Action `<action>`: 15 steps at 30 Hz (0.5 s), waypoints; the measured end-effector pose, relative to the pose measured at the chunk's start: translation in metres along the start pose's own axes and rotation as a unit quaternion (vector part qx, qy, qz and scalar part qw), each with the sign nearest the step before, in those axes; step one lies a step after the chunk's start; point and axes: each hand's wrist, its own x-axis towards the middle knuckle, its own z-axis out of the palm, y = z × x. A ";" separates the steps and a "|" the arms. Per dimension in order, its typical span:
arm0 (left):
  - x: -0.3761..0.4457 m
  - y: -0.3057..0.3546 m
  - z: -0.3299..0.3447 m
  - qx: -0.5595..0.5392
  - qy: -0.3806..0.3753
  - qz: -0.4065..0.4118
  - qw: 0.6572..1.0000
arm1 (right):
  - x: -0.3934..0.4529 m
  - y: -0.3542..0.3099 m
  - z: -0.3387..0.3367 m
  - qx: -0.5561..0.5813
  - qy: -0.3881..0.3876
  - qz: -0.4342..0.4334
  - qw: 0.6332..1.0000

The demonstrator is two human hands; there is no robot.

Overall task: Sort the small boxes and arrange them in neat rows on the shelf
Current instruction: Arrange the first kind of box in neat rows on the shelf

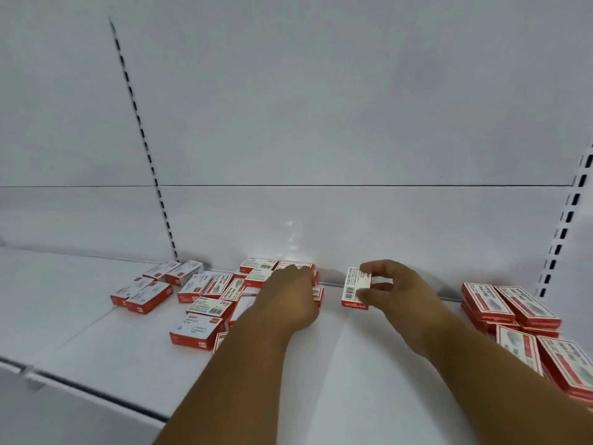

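Right hand (390, 289) pinching box (355, 288), left hand (288, 295) on pile (221, 297)

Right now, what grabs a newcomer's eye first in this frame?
Two bare forearms reach over the white metal shelf. The right hand pinches a small red-and-white cardboard box mid-shelf, while the left hand rests on the jumbled heap of matching boxes at centre-left. Neat stacks of boxes sit at far right.

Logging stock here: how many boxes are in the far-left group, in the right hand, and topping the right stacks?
far-left group: 4
held box in the right hand: 1
top layer of the right stacks: 4
Total: 9, leaving out the middle pile, partly hidden by the left hand.
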 end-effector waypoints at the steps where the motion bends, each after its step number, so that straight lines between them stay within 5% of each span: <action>1: 0.002 0.000 0.004 0.016 0.005 0.000 1.000 | 0.000 0.001 0.001 0.009 -0.005 0.000 1.000; 9: 0.014 0.008 0.024 0.107 0.045 0.010 0.993 | 0.002 0.001 0.001 0.102 0.001 0.012 0.995; 15: 0.004 0.023 0.017 0.052 0.039 0.064 0.996 | -0.004 -0.008 -0.005 0.259 -0.003 0.050 0.965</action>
